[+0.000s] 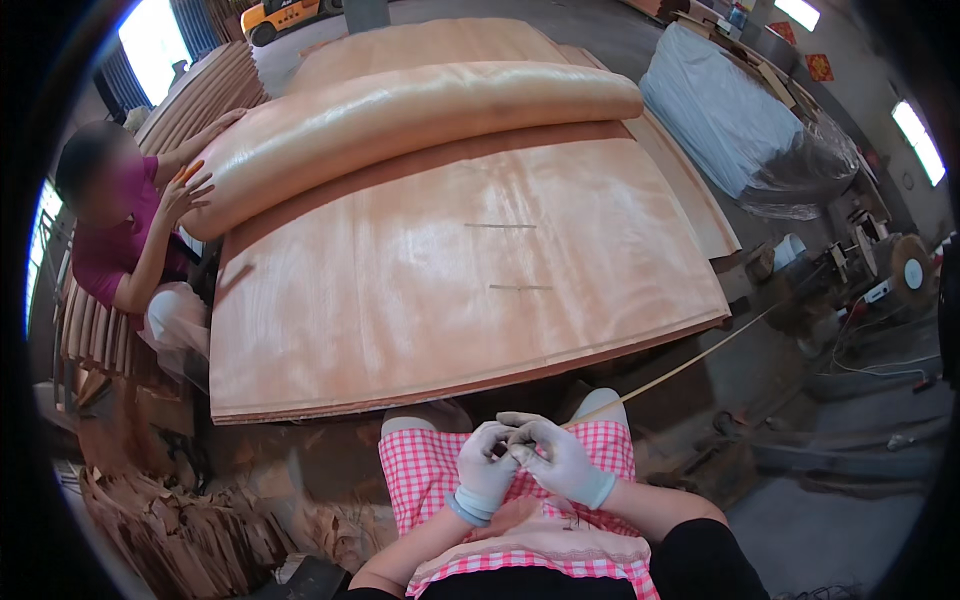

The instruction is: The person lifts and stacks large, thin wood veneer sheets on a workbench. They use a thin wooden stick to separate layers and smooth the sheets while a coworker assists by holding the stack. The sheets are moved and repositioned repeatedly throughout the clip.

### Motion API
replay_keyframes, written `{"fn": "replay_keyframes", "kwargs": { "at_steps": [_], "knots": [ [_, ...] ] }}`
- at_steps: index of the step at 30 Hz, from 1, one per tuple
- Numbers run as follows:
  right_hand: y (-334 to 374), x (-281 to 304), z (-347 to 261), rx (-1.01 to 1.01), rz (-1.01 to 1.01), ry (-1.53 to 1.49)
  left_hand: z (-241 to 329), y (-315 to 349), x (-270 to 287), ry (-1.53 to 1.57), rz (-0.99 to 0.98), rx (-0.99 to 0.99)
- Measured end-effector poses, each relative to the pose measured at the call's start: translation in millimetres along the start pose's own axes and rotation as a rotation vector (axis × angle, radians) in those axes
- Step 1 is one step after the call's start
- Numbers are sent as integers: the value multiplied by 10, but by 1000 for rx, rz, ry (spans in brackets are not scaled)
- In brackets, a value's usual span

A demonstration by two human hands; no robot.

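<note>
Above the pink-and-white checked apron (430, 465), holds the left hand (482, 468) and right hand (562, 462) together, both in white gloves. Bends the fingers of each inward, tips meeting or nearly so, around a small dark gap; looks occupied with something tiny, but too hidden to make out as grasped or merely fingered. Just beside the right hand, shows the near end of a narrow yellowish strip (697, 356), running out past the right knee toward the machinery (905, 275) on the right, with any grip on it likewise impossible to confirm.

Seems, as a judgement, to be at a fine fingertip step in the lap rather than at work on the wood itself. Calls next, probably, for a sure pinch at the tips and a strip free of twists before any reach forward.

Beyond the knees, faces a broad stack of wood veneer sheets (420, 330), with two short tape-like strips (519, 288) on top and, across the far part, a thick veneer roll (420, 112). At the left, includes a co-worker (125, 240) in a purple top, with both hands at the roll's near end. Lower left, has torn veneer scraps (190, 525) heaped on the floor.
</note>
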State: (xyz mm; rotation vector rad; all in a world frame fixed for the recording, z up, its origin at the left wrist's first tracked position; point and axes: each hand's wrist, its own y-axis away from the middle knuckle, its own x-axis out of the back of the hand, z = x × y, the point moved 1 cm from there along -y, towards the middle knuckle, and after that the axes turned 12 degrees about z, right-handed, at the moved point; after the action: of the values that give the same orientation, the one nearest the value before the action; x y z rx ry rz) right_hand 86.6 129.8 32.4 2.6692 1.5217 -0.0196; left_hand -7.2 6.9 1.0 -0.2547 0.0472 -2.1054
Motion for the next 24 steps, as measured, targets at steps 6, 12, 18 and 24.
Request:
{"fn": "replay_keyframes", "kwargs": {
  "at_steps": [6, 12, 18, 24],
  "knots": [
    [6, -511, -10, -28, 12, 51, -243, 245, 336, 429, 98, 373],
    [69, -714, 90, -94, 48, 87, -432, 366, 432, 622, 123, 498],
    [53, -692, 201, -107, 37, 97, -427, 459, 453, 647, 175, 548],
    [16, -614, -316, 239, -44, 766, -201, 396, 533, 681, 348, 410]
  ]
}}
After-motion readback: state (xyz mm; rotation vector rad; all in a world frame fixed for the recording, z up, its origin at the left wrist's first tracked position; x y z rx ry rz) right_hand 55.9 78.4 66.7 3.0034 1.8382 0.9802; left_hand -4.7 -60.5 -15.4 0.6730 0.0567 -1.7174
